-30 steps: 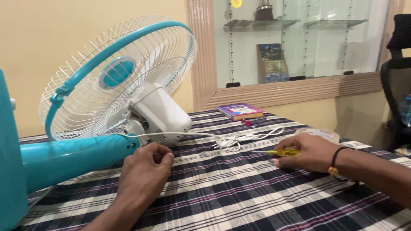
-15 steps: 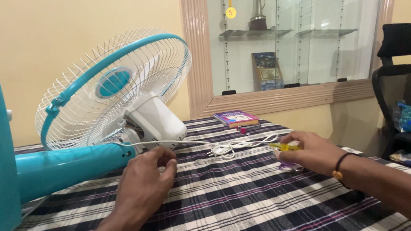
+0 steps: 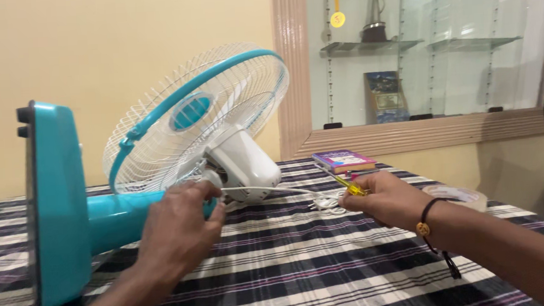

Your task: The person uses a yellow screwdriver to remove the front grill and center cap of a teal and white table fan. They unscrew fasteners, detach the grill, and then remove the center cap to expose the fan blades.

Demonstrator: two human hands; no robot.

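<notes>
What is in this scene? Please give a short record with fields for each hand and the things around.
left hand: grips the fan where the teal pole meets the white motor housing
right hand: holds a yellow screwdriver, tip up and away
fan: lying on its side, base to the left
cord: white, coiled between the hands
cloth: plaid, covers the table
book: flat, behind the right hand
tape roll: right of the wrist

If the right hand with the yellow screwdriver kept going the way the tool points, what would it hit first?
Probably the white motor housing of the fan: the right hand aims the screwdriver up and leftward toward it. Depth is unclear; it might pass behind.
</notes>
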